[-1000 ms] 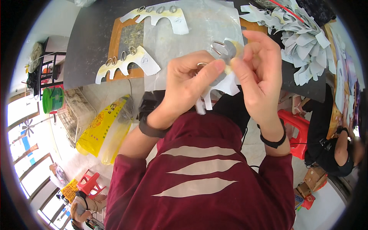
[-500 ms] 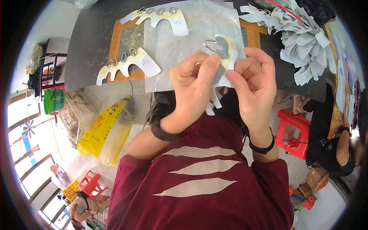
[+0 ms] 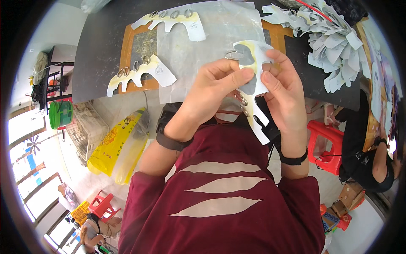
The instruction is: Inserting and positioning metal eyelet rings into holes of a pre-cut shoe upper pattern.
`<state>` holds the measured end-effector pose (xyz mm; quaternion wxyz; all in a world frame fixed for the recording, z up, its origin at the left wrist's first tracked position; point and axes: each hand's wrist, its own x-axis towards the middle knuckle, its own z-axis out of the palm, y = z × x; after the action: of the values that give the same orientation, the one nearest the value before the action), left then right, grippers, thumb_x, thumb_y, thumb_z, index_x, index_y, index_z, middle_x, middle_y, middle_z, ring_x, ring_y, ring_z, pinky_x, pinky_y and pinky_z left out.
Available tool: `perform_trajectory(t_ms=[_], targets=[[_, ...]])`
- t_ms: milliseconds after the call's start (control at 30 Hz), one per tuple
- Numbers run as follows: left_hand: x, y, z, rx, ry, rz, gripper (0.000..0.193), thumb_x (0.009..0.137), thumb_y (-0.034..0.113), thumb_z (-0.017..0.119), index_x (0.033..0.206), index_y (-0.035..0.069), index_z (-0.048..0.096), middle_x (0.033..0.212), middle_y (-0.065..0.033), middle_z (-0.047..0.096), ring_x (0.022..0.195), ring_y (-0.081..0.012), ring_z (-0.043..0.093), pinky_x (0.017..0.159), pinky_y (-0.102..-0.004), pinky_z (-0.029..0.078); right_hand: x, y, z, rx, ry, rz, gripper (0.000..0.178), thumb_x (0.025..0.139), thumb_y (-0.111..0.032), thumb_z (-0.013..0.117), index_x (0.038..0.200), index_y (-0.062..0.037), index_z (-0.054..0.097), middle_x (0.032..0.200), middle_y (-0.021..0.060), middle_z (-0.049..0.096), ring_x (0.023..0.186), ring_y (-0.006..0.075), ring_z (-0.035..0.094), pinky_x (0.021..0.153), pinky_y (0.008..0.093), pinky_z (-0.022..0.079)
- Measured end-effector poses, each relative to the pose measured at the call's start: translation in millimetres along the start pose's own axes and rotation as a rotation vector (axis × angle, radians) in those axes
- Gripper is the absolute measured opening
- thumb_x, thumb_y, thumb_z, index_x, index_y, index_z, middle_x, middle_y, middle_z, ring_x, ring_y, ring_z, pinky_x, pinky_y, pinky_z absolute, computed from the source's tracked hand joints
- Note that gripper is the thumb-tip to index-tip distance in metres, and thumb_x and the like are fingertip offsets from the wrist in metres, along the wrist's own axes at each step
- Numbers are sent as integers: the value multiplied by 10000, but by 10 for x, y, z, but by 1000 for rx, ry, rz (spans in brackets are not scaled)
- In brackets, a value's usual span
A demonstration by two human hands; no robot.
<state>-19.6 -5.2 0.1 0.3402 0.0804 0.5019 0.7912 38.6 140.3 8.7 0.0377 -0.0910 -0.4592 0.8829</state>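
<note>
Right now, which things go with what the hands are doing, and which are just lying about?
Seem to belong:
white cut-out, held by the left hand and right hand
two similar cut-outs nearby
pile of pale cut-outs

Seem just lying about:
yellow bag
green bucket
pale crate

The left hand (image 3: 226,78) grips the white cutout (image 3: 257,67), right hand (image 3: 285,86) at its three o'clock edge; looped cutouts (image 3: 147,68) on the surface (image 3: 101,46), nine and ten o'clock!

Between the fingers (image 3: 242,77), the cut-out piece (image 3: 259,86) is white with yellow smears and grey patches. Beyond them, the table (image 3: 101,46) is black; below them, the maroon shirt (image 3: 228,222) bears three beige leaf-shaped bands (image 3: 225,184).
</note>
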Motion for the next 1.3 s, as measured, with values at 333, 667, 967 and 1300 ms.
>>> perform_trajectory(t_ms=[333, 667, 967, 1300], targets=[[17, -81, 196, -77, 239, 208, 155, 825, 128, 634, 723, 19, 593, 628, -10, 585, 502, -28, 484, 424, -179, 359, 24, 93, -45, -124, -60, -49, 386, 848, -42, 571, 1198, -29, 409, 812, 29, 571, 735, 64, 514, 638, 205, 412], [-54, 35, 126, 123, 176, -16, 238, 843, 254, 619, 869, 18, 645, 788, -51, 620, 689, -93, 587, 531, -200, 424, 37, 69, -129, -91, 89, -35, 371, 846, -35, 570, 1183, -22, 415, 843, 32, 572, 734, 75, 520, 643, 191, 410], [-113, -41, 183, 430, 250, 272, 179, 841, 125, 615, 799, -47, 647, 693, -43, 608, 612, -64, 532, 534, -208, 423, -47, -16, -46, -938, 131, -741, 381, 688, 41, 684, 1025, -43, 527, 821, 11, 603, 619, 95, 443, 606, 240, 387], [-131, -81, 223, 578, 254, 448, 162, 840, 95, 601, 757, -42, 625, 660, -50, 579, 552, -62, 506, 466, -219, 385, -89, -101, 40, -892, 83, -579, 437, 704, 82, 640, 1088, -43, 475, 728, 19, 591, 543, 79, 487, 559, 214, 398]])
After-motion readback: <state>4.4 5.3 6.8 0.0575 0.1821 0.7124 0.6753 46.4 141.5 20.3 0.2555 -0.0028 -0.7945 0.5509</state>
